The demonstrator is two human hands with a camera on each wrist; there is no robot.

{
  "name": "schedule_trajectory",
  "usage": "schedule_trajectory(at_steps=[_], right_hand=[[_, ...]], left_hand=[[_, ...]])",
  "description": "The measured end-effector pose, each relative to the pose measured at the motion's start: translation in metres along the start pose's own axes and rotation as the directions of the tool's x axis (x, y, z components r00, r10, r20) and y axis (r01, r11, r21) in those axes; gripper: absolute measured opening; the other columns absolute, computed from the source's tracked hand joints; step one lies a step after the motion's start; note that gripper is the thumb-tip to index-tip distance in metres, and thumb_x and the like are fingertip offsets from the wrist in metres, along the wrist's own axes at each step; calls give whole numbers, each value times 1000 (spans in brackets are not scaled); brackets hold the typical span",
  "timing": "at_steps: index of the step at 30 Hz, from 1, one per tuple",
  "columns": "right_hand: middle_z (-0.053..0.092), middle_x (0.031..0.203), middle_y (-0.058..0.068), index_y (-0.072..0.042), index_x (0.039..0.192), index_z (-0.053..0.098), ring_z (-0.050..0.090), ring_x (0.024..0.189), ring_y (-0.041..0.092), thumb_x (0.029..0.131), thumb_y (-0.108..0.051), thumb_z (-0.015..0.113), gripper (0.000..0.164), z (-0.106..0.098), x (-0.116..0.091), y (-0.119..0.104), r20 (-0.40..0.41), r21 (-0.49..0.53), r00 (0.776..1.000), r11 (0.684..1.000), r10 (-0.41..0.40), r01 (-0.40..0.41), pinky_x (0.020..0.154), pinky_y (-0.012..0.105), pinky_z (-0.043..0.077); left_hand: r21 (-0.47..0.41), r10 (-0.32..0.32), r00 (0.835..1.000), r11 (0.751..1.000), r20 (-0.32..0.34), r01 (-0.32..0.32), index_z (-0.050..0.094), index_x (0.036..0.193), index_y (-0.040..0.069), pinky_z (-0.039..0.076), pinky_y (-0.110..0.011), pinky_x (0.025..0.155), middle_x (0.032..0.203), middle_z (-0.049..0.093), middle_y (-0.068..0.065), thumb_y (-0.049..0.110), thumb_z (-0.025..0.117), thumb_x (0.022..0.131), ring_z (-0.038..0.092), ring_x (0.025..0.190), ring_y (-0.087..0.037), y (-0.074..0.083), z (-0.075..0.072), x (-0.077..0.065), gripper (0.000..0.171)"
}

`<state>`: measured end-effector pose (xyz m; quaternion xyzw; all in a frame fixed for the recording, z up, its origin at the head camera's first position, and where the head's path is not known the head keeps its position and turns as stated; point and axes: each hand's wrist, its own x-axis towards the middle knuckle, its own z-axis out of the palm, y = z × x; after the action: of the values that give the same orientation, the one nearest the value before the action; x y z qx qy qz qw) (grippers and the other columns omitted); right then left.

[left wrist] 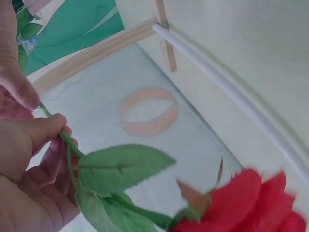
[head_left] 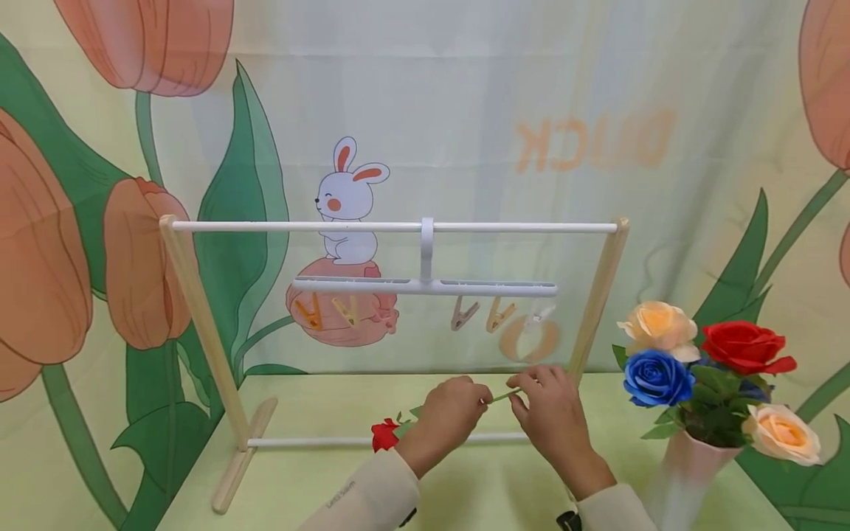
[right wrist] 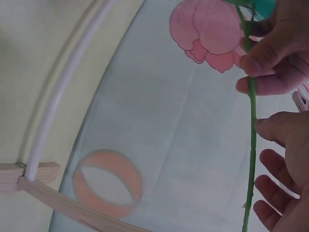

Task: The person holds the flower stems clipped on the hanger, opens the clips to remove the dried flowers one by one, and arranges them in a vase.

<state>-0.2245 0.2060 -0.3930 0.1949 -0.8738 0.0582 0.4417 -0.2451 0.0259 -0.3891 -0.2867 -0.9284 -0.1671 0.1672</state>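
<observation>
My left hand (head_left: 454,413) pinches the green stem of an artificial red rose (head_left: 384,435) between thumb and fingers. The stem lies slanted, with the red bloom (left wrist: 241,208) on the left and green leaves (left wrist: 123,166) below it. Over the bare part of the stem (right wrist: 252,145) comes my right hand (head_left: 554,409). Its thumb tip (right wrist: 265,126) is right at the stem, while the other fingers are loosely bent beside it and spread apart. Behind both hands hangs a white hanger (head_left: 425,286) with several small clips, among them an orange clip (head_left: 308,313).
A wooden rack (head_left: 206,332) with a white top bar (head_left: 299,226) and a white lower bar (head_left: 312,442) stands around the work. At the right, a pink and white vase (head_left: 690,472) holds several roses, including a blue rose (head_left: 657,378). A printed curtain (head_left: 465,147) hangs behind.
</observation>
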Motion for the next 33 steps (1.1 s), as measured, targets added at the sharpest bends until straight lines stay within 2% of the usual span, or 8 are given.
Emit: schedule_trajectory(at_steps=[7, 13, 18, 20, 24, 27, 30, 33], right_hand=[[66, 82, -2, -19, 80, 74, 62, 78, 23, 60, -6, 95, 31, 11, -15, 0, 7, 39, 992, 992, -124, 124, 65, 39, 50], [66, 76, -5, -18, 78, 73, 61, 71, 18, 64, -2, 90, 28, 15, -23, -2, 1, 74, 989, 986, -147, 147, 61, 33, 50], [66, 76, -4, -16, 79, 72, 62, 70, 18, 65, -1, 89, 26, 14, -26, -5, -26, 72, 990, 988, -138, 139, 60, 32, 52], [68, 77, -3, -15, 81, 73, 63, 70, 18, 66, -2, 90, 26, 12, -27, -4, -33, 57, 993, 991, -117, 119, 60, 33, 53], [71, 78, -2, -15, 82, 74, 63, 68, 20, 66, -4, 91, 26, 6, -30, -1, -47, 21, 997, 998, -58, 59, 60, 34, 53], [73, 78, 0, -14, 82, 74, 63, 68, 23, 68, -4, 90, 24, 2, -32, 5, -64, -1, 998, 1000, -10, 10, 61, 36, 54], [75, 79, 1, -14, 84, 75, 66, 71, 24, 70, -4, 89, 22, -2, -34, 11, -88, -15, 995, 999, 37, -39, 63, 38, 56], [74, 79, 2, -12, 85, 75, 63, 69, 25, 71, -4, 88, 21, -7, -38, 18, -120, -17, 990, 997, 75, -78, 61, 39, 55]], left_hand=[[175, 62, 996, 983, -68, -49, 80, 91, 33, 51, -28, 48, 74, 66, 3, 22, 79, 87, 63, 66, -15, 5, 6, -5, 12], [336, 134, 986, 937, -94, -96, 80, 87, 35, 49, -27, 51, 72, 65, 5, 21, 77, 88, 59, 64, -14, 8, 9, -8, 15], [372, 157, 981, 922, -113, -105, 79, 91, 32, 43, -23, 58, 80, 66, 8, 24, 75, 90, 58, 73, -12, 12, 10, -10, 9], [355, 192, 963, 928, -188, -116, 78, 92, 29, 41, -22, 61, 83, 66, 9, 23, 77, 90, 58, 76, -11, 13, 13, -12, 7], [290, 287, 885, 939, -367, -185, 76, 92, 27, 44, -22, 69, 87, 68, 10, 18, 76, 89, 60, 82, -10, 15, 20, -14, 10], [221, 328, 840, 942, -433, -254, 76, 94, 26, 47, -22, 72, 89, 69, 10, 14, 74, 88, 62, 85, -9, 19, 23, -15, 13], [156, 345, 822, 939, -453, -308, 76, 94, 24, 47, -20, 68, 88, 70, 9, 13, 75, 87, 63, 81, -10, 23, 27, -16, 14], [103, 345, 830, 937, -439, -335, 76, 93, 22, 48, -18, 63, 86, 69, 8, 12, 77, 85, 62, 75, -10, 25, 36, -19, 13]])
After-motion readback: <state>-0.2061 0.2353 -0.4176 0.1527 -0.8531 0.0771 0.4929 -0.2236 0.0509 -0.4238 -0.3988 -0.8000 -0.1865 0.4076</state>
